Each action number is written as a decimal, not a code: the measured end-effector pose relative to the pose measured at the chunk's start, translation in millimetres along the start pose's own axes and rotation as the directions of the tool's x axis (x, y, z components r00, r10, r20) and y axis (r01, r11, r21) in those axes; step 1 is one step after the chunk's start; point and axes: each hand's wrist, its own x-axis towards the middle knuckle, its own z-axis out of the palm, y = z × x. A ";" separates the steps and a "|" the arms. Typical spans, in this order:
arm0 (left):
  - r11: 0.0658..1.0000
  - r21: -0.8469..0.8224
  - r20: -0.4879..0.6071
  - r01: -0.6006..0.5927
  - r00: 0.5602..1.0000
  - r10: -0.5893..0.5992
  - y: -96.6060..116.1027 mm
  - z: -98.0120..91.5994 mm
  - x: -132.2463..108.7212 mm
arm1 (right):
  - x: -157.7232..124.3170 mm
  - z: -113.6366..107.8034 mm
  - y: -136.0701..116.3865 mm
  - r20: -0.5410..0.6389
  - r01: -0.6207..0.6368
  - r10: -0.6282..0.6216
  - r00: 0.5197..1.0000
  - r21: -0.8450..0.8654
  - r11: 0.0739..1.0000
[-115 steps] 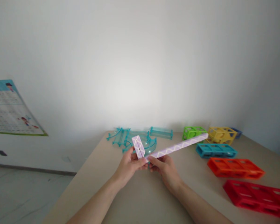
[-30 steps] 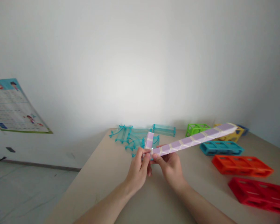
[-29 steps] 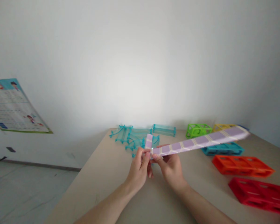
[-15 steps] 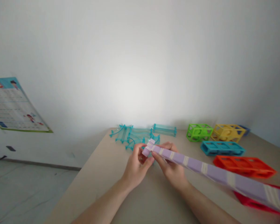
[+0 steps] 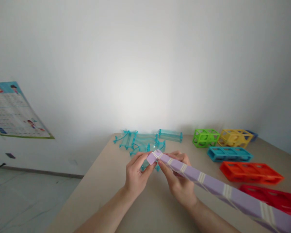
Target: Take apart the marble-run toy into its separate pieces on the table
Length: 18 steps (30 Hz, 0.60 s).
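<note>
A long purple bar of joined block pieces, crossed by pale bands, slants from the middle of the view to the lower right edge. My right hand is closed around it near its far end. A short purple block sits at that far end, angled to the left, and my left hand pinches it between thumb and fingers. The block touches the bar's end. Part of a clear teal piece shows behind my left fingers.
Clear teal track pieces lie against the wall, a straight one beside them. To the right are green and yellow frame blocks, then blue, orange and red ones. A poster hangs left.
The short purple block has come into line against the bar's end, where it stuck out crosswise before. The bar has swung slightly lower, showing more of the red frame.
</note>
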 end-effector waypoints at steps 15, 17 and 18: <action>0.979 -0.039 0.048 0.199 0.979 -0.197 6.0 5.9 -3.0 | 6.3 -4.6 5.4 0.093 -0.221 0.232 0.968 -0.118 0.968; 0.956 -0.059 0.069 0.286 0.957 -0.282 4.2 9.1 -3.9 | 5.7 -4.6 8.3 0.088 -0.231 0.252 0.964 -0.198 0.953; 0.943 -0.073 0.081 0.325 0.944 -0.319 3.1 10.5 -4.0 | 5.9 -4.7 9.9 0.071 -0.251 0.270 0.960 -0.208 0.946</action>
